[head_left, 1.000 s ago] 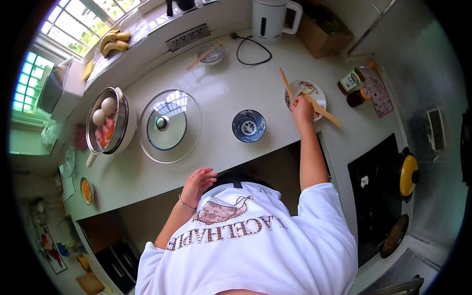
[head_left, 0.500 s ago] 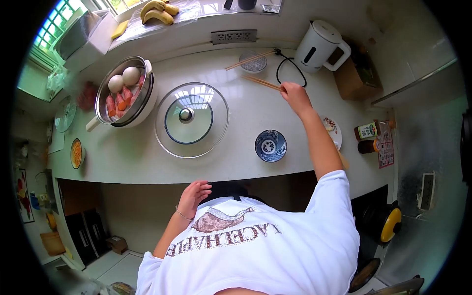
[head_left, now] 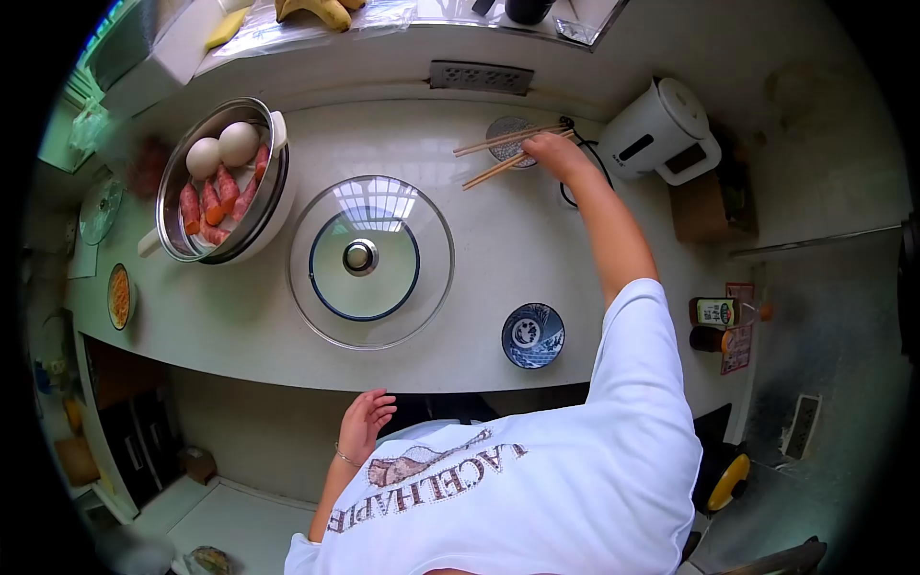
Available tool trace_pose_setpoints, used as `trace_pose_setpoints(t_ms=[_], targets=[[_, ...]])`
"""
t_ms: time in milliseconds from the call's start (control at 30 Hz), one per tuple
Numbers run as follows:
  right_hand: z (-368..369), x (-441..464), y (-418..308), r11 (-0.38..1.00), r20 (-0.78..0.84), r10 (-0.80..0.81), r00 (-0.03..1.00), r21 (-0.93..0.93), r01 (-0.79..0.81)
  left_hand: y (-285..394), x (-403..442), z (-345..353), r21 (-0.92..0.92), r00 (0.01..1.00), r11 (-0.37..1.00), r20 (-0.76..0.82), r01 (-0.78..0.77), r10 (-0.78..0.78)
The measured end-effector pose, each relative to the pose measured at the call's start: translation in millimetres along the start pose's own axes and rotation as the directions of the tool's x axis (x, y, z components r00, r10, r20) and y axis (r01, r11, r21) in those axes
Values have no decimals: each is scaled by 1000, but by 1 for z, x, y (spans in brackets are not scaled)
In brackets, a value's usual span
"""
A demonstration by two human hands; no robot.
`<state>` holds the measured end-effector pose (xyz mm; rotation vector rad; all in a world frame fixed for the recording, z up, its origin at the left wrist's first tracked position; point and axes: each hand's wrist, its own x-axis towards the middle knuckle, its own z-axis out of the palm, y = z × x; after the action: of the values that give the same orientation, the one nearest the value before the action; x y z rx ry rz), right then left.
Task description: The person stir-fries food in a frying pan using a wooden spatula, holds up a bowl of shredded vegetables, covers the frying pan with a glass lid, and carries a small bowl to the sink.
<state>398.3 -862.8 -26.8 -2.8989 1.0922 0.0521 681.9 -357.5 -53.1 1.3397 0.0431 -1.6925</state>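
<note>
My right hand [head_left: 554, 155] is closed on wooden chopsticks [head_left: 493, 172], whose tips point left over the counter. It is right beside a small clear glass bowl [head_left: 502, 126] at the back, with another set of chopsticks [head_left: 479, 147] lying across the bowl. Loosely open, my left hand [head_left: 364, 422] hangs at the counter's front edge and holds nothing. Between the hands are a glass lid [head_left: 324, 324] with a metal knob, lying flat, and a blue patterned bowl [head_left: 534, 335]. A steamer pot [head_left: 163, 213] at left contains two eggs [head_left: 220, 153] and reddish chunks [head_left: 226, 190].
A white electric kettle [head_left: 648, 136] stands at the back right, its black cord near my right hand. Condiment bottles [head_left: 713, 311] are farther right. A bowl of orange-yellow bits [head_left: 119, 295] sits at far left. Bananas [head_left: 321, 11] lie on the sill.
My right hand has moved back and left with the chopsticks, up to the glass bowl and the other chopsticks. My left hand stays low. The camera view has shifted.
</note>
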Motion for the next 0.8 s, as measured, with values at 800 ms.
trace_pose_setpoints(t_ms=[800], targets=[[2, 27, -2, 996, 30, -54, 998, 69, 51, -5, 4, 5, -39, 998, 999, -69, 0, -3]])
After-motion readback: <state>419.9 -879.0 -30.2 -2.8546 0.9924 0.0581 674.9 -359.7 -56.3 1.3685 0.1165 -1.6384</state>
